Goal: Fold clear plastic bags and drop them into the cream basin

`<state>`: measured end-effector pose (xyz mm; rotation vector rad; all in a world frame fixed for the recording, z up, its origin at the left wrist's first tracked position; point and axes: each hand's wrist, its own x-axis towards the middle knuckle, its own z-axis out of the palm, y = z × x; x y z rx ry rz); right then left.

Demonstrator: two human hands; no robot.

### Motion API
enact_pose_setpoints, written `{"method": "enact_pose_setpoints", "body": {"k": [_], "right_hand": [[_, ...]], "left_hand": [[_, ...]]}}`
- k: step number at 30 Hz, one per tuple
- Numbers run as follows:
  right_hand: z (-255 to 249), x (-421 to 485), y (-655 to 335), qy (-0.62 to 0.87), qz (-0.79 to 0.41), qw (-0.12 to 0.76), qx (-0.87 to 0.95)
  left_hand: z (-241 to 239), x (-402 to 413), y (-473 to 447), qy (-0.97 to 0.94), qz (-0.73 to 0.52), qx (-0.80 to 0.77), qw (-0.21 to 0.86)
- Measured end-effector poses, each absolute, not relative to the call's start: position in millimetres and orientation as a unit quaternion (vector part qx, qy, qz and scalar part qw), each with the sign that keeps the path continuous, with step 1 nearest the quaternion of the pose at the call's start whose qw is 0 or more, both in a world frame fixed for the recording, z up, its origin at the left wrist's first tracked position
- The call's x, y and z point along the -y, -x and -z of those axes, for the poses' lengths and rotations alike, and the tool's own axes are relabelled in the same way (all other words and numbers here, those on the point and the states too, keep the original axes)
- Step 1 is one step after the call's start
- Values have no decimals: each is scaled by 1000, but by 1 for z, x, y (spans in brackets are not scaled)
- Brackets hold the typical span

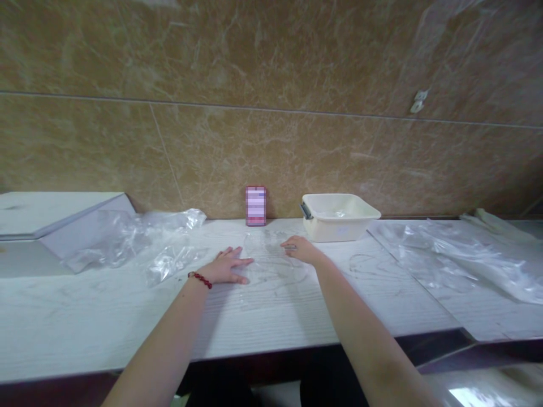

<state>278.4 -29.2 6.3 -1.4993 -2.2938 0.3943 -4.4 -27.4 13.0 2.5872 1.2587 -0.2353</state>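
Cream tub (335, 233): beyond the right fingers and to their right; open-topped, with a grey handle (306, 211) and some shiny clear material (339, 214) inside.
White box (25, 257): well to the left of the left fingers; its inside is hidden.
Clear film (267, 274): flat on the table (76, 328), between the two hands' fingers; thin, see-through, wood grain showing through, its edges hard to make out.
Left hand (227, 267): fingers spread and loose, beside the film.
Right hand (302, 250): fingers bent over the film; a small grey strip (291, 247) shows there, whether gripped I cannot tell.
Crumpled plastic (169, 263): left of the left fingers.
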Motion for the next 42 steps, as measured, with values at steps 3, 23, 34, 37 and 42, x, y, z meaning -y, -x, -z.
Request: {"method": "enact_pose_setpoints", "body": {"k": [3,23,34,37,42], "right_hand": [[-8,32,-285,529,-149,154,821],[-18,158,-238,412,91,-4,906],[-47,138,-237,438,-56,178,880],[-62,121,-239,466,-122,229,846],[-60,76,-238,517,-294,267,758]], "left_hand": [[-12,27,6,-892,72,-428,127],[-5,19,8,-909,-30,-395,133],[-15,27,4,-871,-189,-338,303],[-22,35,1,-827,-238,-246,447],[-24,40,-3,-719,-246,-199,619]]}}
